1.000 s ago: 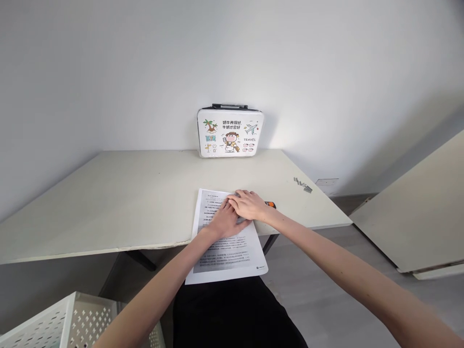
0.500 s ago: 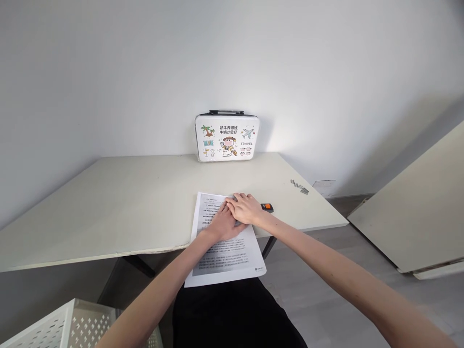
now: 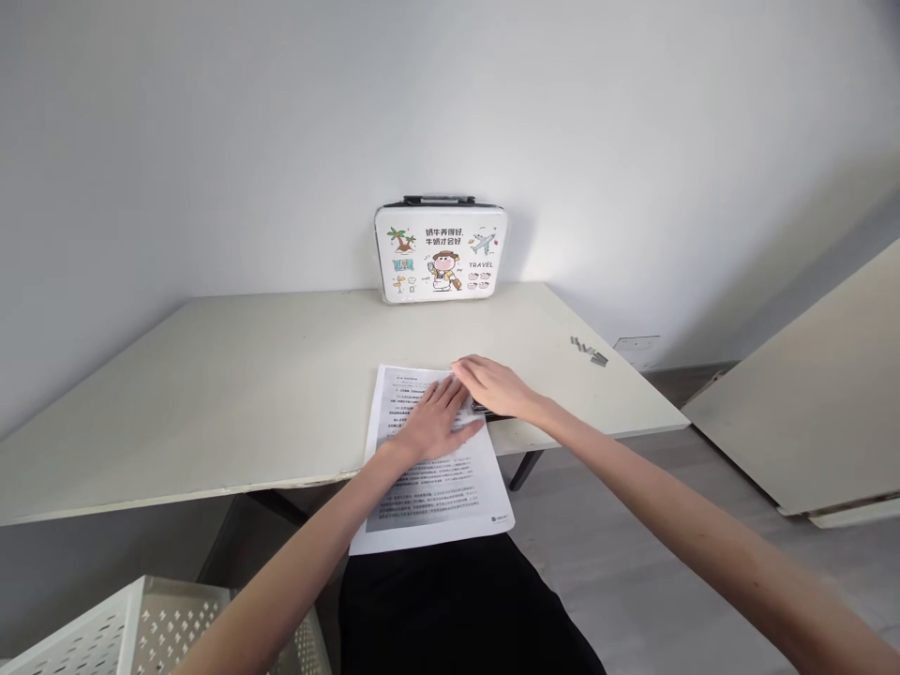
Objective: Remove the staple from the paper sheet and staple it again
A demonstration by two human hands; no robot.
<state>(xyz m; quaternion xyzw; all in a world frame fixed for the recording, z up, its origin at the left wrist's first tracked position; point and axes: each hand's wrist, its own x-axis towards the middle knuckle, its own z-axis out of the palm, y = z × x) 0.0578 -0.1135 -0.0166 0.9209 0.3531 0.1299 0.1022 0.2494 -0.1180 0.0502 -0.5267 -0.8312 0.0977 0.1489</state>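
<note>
Printed sheets of paper (image 3: 436,497) lie at the table's front edge, their lower part hanging over it. My left hand (image 3: 432,422) rests flat on the upper part of the paper, fingers stretched out. Beside it, at the paper's right edge, my right hand (image 3: 496,386) is cupped over a stapler (image 3: 481,408). Only a shiny metal end and a dark strip of the stapler show beneath the palm; the rest is hidden. The fingertips of my right hand reach close to those of my left.
A white cartoon-printed case (image 3: 442,255) with a black handle stands against the wall on the table (image 3: 211,394). Several grey staple strips (image 3: 589,352) lie near the table's right edge. A white perforated basket (image 3: 133,623) is at lower left, and a pale panel (image 3: 808,394) leans at right.
My right hand has shifted right, off my left hand and over the stapler, covering its orange end. My left hand stays on the paper. The view has tilted slightly.
</note>
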